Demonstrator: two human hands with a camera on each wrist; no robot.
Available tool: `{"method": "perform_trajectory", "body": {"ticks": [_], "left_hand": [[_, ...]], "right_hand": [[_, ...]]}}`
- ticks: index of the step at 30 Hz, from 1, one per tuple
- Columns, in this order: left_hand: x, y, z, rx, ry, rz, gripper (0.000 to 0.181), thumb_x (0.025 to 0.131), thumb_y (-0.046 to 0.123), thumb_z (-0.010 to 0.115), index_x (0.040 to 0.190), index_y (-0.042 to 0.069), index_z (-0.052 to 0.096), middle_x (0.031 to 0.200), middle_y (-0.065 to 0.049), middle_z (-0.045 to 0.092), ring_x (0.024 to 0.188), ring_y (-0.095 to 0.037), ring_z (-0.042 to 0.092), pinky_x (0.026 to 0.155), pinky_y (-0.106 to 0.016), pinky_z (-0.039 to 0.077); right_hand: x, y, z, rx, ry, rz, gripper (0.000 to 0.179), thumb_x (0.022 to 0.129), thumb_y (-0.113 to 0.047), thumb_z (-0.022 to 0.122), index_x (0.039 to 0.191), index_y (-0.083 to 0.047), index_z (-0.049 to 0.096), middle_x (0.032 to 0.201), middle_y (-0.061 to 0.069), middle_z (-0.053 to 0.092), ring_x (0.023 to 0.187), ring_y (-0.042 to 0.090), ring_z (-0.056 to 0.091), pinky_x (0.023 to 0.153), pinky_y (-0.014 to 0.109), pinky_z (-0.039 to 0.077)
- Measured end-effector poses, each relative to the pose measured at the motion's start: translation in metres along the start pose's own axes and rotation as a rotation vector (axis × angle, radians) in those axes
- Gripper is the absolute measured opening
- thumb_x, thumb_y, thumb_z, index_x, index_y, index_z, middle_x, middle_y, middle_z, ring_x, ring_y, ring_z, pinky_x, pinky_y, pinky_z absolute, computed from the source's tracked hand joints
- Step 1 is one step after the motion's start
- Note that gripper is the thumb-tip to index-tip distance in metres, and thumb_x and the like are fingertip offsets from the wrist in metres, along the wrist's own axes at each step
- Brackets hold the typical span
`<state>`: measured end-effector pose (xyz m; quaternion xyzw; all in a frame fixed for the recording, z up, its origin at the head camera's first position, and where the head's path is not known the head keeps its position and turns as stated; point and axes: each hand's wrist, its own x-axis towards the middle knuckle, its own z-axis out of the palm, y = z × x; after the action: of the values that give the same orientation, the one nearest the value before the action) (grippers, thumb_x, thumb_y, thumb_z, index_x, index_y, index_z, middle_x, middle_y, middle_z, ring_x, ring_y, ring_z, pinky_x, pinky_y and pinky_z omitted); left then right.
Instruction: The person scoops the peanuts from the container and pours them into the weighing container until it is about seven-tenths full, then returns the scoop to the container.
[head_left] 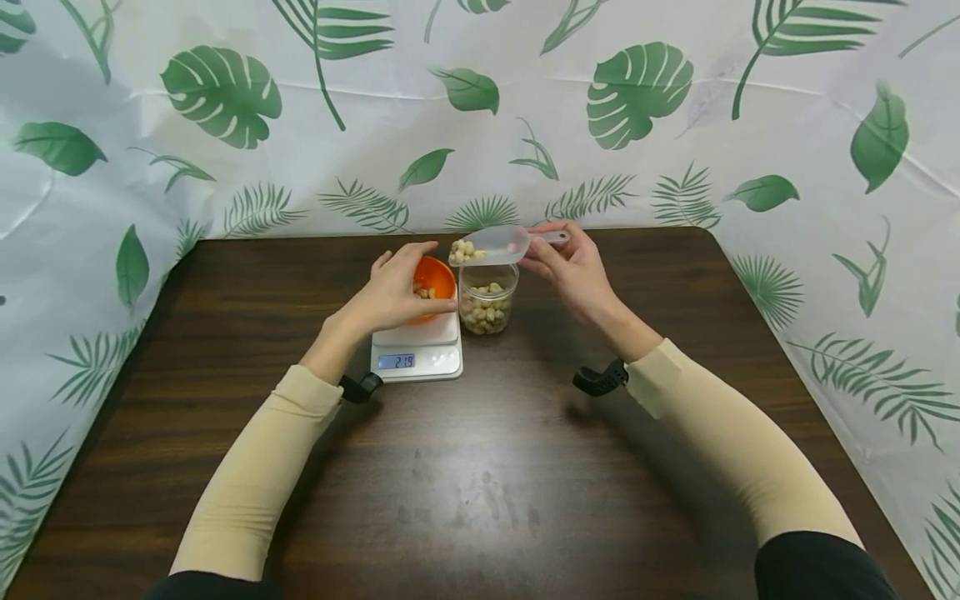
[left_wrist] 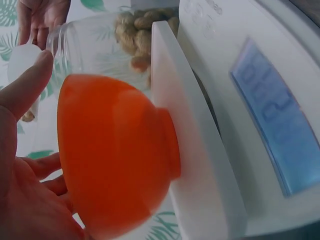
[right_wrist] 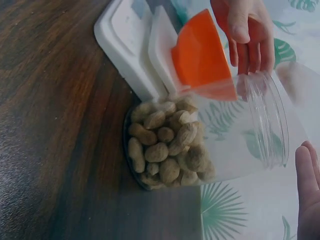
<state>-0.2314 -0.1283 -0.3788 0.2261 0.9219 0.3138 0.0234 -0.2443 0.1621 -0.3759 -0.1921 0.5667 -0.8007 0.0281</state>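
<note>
An orange bowl [head_left: 444,273] with some light-brown pieces inside stands on a white kitchen scale [head_left: 438,364]. My left hand [head_left: 386,292] curves loosely around the bowl's rim, thumb on the near side and fingers on the far side; the left wrist view shows a gap between thumb and rim. With the thumb and fingers of my right hand [head_left: 570,268] I pinch the handle of a translucent scoop [head_left: 504,245]. Several peanuts [head_left: 465,252] lie at the scoop's tip, close to the bowl. Below the scoop stands a clear jar [right_wrist: 240,145], partly filled with unshelled peanuts [right_wrist: 167,145].
The scale's display [head_left: 396,362] shows digits, seemingly 219, with any decimal point unclear. Jar and scale stand side by side near the back edge of a dark wooden table [head_left: 480,483]. A leaf-patterned sheet [head_left: 525,125] hangs right behind that edge.
</note>
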Motion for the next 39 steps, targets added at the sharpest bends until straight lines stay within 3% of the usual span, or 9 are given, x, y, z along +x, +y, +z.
{"method": "perform_trajectory", "body": {"ticks": [17, 26, 34, 39], "left_hand": [[-0.019, -0.018, -0.012, -0.032, 0.032, -0.016, 0.095, 0.086, 0.045, 0.082, 0.157, 0.003, 0.035, 0.155, -0.014, 0.043, 0.141, -0.030, 0.040, 0.118, -0.063, 0.005], [-0.022, -0.022, -0.013, -0.007, 0.000, -0.036, 0.100, 0.084, 0.047, 0.083, 0.158, 0.002, 0.034, 0.158, -0.015, 0.038, 0.145, -0.032, 0.034, 0.117, -0.065, 0.006], [-0.026, -0.025, -0.014, -0.002, -0.067, -0.090, 0.110, 0.081, 0.052, 0.084, 0.159, -0.002, 0.029, 0.163, -0.018, 0.029, 0.147, -0.034, 0.030, 0.115, -0.066, 0.016], [-0.025, -0.027, -0.014, -0.005, -0.073, -0.095, 0.113, 0.080, 0.052, 0.085, 0.160, -0.003, 0.026, 0.164, -0.019, 0.028, 0.147, -0.036, 0.030, 0.113, -0.067, 0.019]], "right_hand": [[0.011, -0.004, 0.024, -0.129, -0.043, 0.085, 0.014, 0.104, -0.005, 0.058, 0.118, -0.002, 0.056, 0.130, 0.016, 0.061, 0.111, 0.024, 0.066, 0.097, 0.043, 0.053], [0.017, -0.002, 0.034, -0.234, -0.108, 0.079, 0.018, 0.105, 0.000, 0.055, 0.121, 0.004, 0.052, 0.134, 0.023, 0.055, 0.113, 0.027, 0.065, 0.100, 0.054, 0.048], [0.021, -0.003, 0.038, -0.371, -0.172, 0.051, 0.020, 0.105, -0.003, 0.056, 0.122, 0.006, 0.051, 0.134, 0.024, 0.056, 0.112, 0.032, 0.065, 0.094, 0.042, 0.054], [0.022, -0.003, 0.039, -0.421, -0.172, 0.046, 0.020, 0.105, -0.005, 0.057, 0.122, 0.005, 0.051, 0.133, 0.021, 0.058, 0.109, 0.031, 0.067, 0.092, 0.038, 0.056]]}}
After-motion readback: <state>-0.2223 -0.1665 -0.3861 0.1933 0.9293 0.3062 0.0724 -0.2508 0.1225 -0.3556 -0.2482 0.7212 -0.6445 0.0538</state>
